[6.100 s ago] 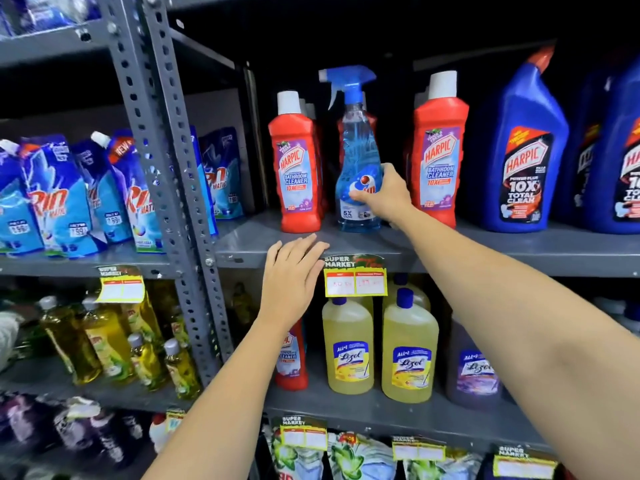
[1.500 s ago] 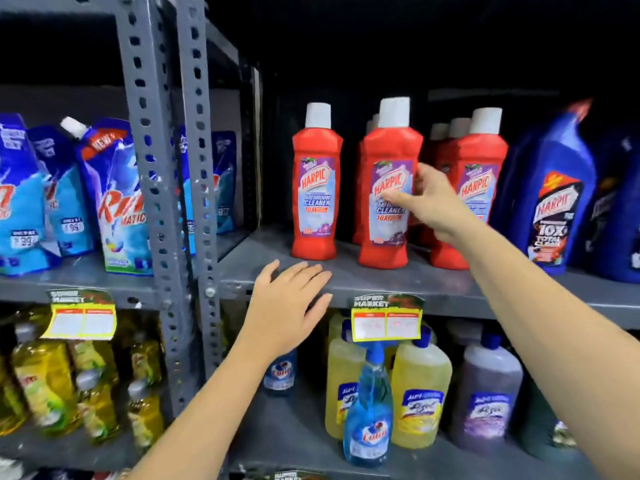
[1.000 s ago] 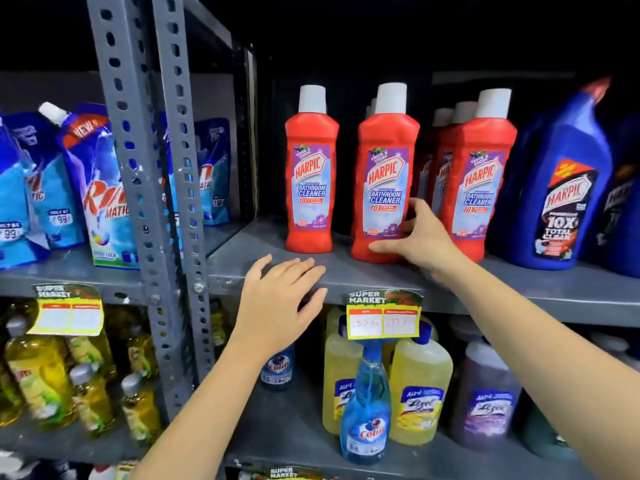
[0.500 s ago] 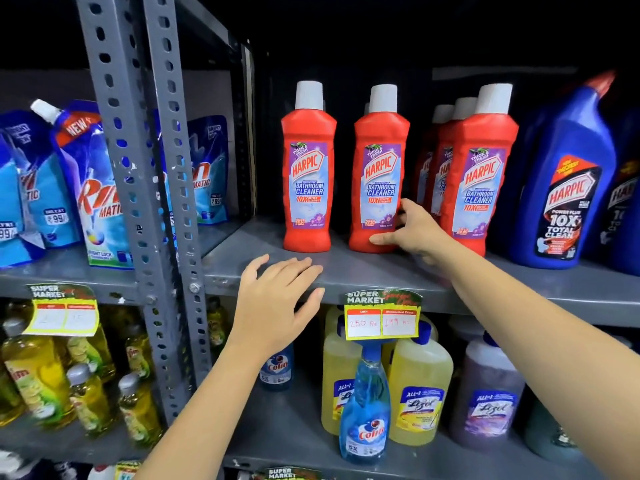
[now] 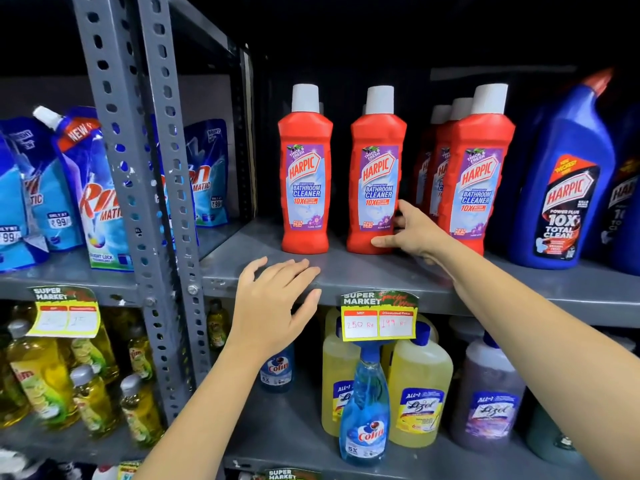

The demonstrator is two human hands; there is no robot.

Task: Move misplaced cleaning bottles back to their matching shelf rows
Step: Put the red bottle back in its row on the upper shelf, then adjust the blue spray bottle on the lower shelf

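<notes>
On the upper shelf [image 5: 381, 271], right hand [image 5: 412, 233] fingers loosely cup the middle red bottle's [image 5: 375, 174] base.

Open strip along front edge of upper shelf [image 5: 346, 271], bare from left post [image 5: 162, 202] to the blue Harpic bottles [image 5: 561, 174] at right end. Clear gap between left red bottle [image 5: 304, 174] and middle red bottle [image 5: 377, 174]; wider gap between middle bottle and right red cluster [image 5: 474, 174], partly taken by right hand [image 5: 412, 230]. Lower shelf [image 5: 287, 427]: front left corner bare; price tag [image 5: 379, 318] hanging over spray bottle [image 5: 365, 410]; left hand [image 5: 273, 306] across front edge.
</notes>
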